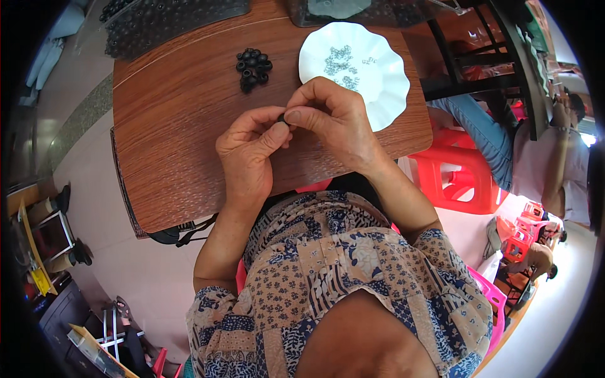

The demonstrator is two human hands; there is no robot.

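My left hand (247,151) and my right hand (340,123) meet over the near half of the table. Between their fingertips is a small round black part (282,118), mostly covered by the fingers. The left thumb and fingers pinch it from the left. On the right, the thumb and forefinger are pressed together at it; whether they also hold a tiny piece is hidden. A little pile of round black parts (253,63) lies beyond the left hand. Past the right hand sits a white scalloped plate (387,82) bearing many tiny metallic pieces (340,60).
A brown wood-grain table (170,145) carries everything. At its far edge are a clear container of black parts (170,25) and another dark container (403,12). A red stool (457,173) and a seated person in jeans (485,132) are at the right.
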